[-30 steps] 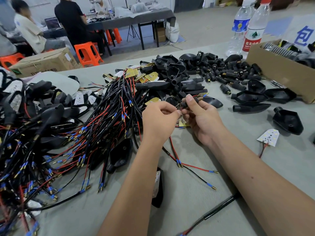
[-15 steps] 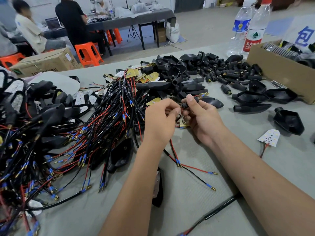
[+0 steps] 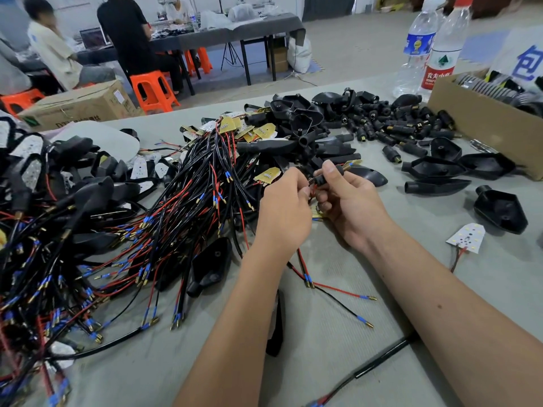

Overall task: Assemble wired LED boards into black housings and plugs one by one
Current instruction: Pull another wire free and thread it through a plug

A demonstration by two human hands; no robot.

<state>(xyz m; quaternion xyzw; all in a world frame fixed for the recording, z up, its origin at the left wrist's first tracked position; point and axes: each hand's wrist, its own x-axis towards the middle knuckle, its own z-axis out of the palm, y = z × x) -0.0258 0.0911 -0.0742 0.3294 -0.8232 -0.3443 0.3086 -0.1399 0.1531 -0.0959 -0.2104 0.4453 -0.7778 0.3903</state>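
My right hand [image 3: 349,207] grips a small black plug [image 3: 329,175] with a brass threaded tip that points up and right. My left hand [image 3: 283,210] pinches the red and black wires [image 3: 302,267] just at the plug's lower end; the wires hang below both hands onto the grey table [image 3: 338,333]. A gold LED board [image 3: 268,175] lies just behind my left fingers. A large tangle of wired LED boards [image 3: 188,201] covers the table's left half. Loose black plugs [image 3: 390,127] and black housings [image 3: 435,167] lie at the back right.
One white LED board [image 3: 467,237] and a single housing [image 3: 501,208] lie at the right. A cardboard box [image 3: 482,127] and two water bottles [image 3: 429,45] stand at the far right. Finished units [image 3: 44,177] pile at the left. People sit at a far table.
Both hands stay together at the same spot; the fingers have shifted slightly on the plug and wires, and the plug's brass tip shows a little more above my right thumb.
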